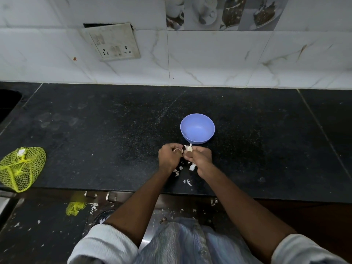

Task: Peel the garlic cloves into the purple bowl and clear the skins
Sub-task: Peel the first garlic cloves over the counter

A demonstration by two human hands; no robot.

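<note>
Both hands meet over the dark surface point(114, 130), just in front of the one purple bowl point(197, 128). The right hand point(200, 159) has its fingers curled round a garlic piece point(189, 148), whose pale tip pokes out above the knuckles, close to the bowl's near wall. How much of the garlic sits inside the fist is hidden. The left hand point(169, 157) is also curled, its fingertips turned in toward the right hand; something pale shows at them, but whether it is skin or clove is too small to tell. The bowl looks bare inside, save perhaps a speck or two near the bottom.

Skins point(187, 181) lie scattered on the surface between and below the wrists, about six or seven bits; some are partly covered by the hands. More flecks dot the floor point(38, 235). One yellow net bag point(21, 168) lies at the far left, cut off by the frame edge, something white inside.
</note>
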